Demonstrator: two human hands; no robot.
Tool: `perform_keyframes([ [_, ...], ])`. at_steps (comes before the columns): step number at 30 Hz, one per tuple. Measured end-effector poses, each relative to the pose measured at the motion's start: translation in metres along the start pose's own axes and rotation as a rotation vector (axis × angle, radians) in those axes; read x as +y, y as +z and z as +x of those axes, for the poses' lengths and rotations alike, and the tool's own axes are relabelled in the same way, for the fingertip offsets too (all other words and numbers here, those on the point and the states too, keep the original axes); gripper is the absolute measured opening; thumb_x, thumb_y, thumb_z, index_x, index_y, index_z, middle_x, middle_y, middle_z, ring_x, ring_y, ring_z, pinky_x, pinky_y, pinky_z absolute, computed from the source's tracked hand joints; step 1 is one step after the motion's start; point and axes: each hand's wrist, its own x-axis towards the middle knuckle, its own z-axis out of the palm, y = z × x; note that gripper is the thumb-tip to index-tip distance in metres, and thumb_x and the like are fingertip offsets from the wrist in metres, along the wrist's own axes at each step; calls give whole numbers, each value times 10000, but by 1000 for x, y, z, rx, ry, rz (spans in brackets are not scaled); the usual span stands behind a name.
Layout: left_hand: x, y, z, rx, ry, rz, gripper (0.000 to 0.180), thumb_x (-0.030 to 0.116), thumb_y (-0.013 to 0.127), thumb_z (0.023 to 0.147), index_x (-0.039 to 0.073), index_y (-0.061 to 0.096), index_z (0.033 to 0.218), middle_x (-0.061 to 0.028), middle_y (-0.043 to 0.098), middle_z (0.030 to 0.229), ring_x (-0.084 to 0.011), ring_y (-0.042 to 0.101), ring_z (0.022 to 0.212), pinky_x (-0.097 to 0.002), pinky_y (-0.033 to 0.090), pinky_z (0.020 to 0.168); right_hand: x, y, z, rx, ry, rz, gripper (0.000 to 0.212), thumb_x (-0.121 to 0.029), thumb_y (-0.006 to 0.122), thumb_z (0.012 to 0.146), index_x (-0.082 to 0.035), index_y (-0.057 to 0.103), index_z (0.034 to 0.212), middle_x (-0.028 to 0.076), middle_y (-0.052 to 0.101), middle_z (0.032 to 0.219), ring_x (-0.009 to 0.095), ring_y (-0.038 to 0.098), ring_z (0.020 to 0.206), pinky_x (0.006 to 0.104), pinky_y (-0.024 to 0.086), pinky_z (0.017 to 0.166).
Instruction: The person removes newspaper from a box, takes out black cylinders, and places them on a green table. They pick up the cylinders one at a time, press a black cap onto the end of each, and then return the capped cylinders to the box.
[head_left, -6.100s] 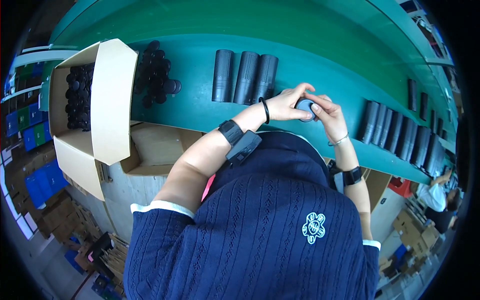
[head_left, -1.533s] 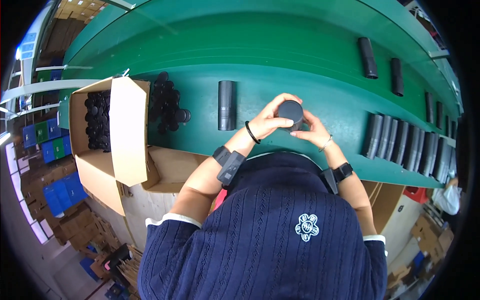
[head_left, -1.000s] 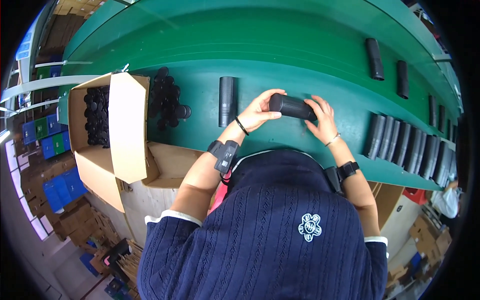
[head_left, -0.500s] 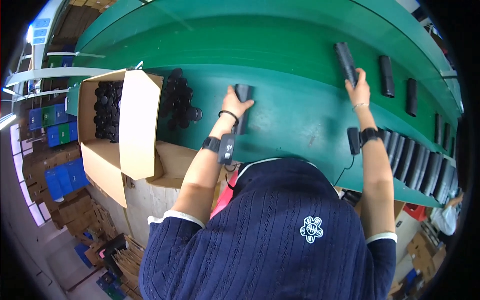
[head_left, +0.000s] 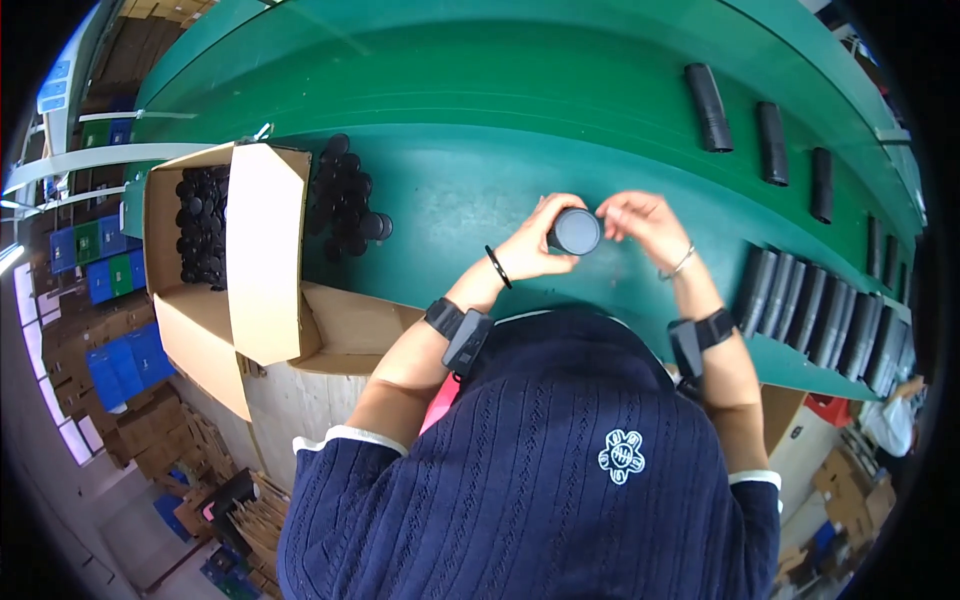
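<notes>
My left hand (head_left: 530,245) is closed around a black tube (head_left: 576,232), tipped so that its round grey end faces up toward me. Just right of that end is my right hand (head_left: 650,226), its fingers loosely bent and slightly blurred. Nothing shows between them, and I cannot tell whether the fingertips touch the rim. Ribbed black tubes (head_left: 708,108) lie spaced out on the green belt at the far right. A row of black tubes (head_left: 810,308) sits side by side along the right of the green work surface (head_left: 460,180).
At the left, an open cardboard box (head_left: 265,250) holds many black round caps (head_left: 203,225). A loose heap of similar caps (head_left: 345,200) lies on the surface beside it. The green belt (head_left: 520,75) runs along the far side. Blue crates (head_left: 125,365) stand at the far left.
My right hand has released a ribbed tube onto the belt and come back toward the middle. My left hand has lifted its tube, moved right and turned the end upward.
</notes>
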Motion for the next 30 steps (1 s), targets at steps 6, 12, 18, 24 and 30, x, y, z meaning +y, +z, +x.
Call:
perform_keyframes([
  [6, -8, 18, -8, 1, 152, 106, 503, 202, 723, 715, 72, 491, 1143, -108, 484, 1156, -285, 439, 1125, -418, 318, 999, 19, 29, -23, 55, -79, 199, 117, -85, 650, 851, -67, 586, 947, -17, 595, 799, 56, 540, 677, 200, 452, 610],
  [12, -5, 18, -1, 15, 134, 7, 476, 182, 708, 732, 64, 504, 1145, -100, 502, 1138, -242, 466, 1104, -369, 354, 972, 39, 14, -27, 93, -69, 150, 307, -110, 711, 795, -55, 575, 1064, 29, 614, 956, 104, 583, 819, 241, 477, 705],
  [18, -6, -4, 9, 248, -120, -1114, 446, 292, 579, 877, 105, 441, 1258, -110, 525, 1191, -226, 492, 1118, -396, 389, 981, 53, 28, 3, -83, -164, -292, 886, -142, 788, 670, -49, 310, 1410, 138, 478, 1305, 222, 423, 1249, 343, 320, 1051],
  [24, -27, -30, -21, 724, -385, -853, 437, 339, 595, 881, 141, 470, 1250, -88, 513, 1180, -228, 487, 1090, -394, 392, 924, 38, -30, 71, 604, -124, -738, 806, -140, 754, 677, -158, 301, 1343, 174, 570, 1019, 334, 591, 879, 400, 479, 781],
  [30, -44, -61, -92, 608, -406, -838, 298, 221, 587, 887, 107, 534, 1157, -90, 556, 1104, -202, 538, 1001, -337, 444, 803, 26, -49, 114, 954, 47, -1296, 637, -183, 644, 791, -266, 343, 1346, 169, 468, 1136, 364, 465, 1102, 494, 433, 878],
])
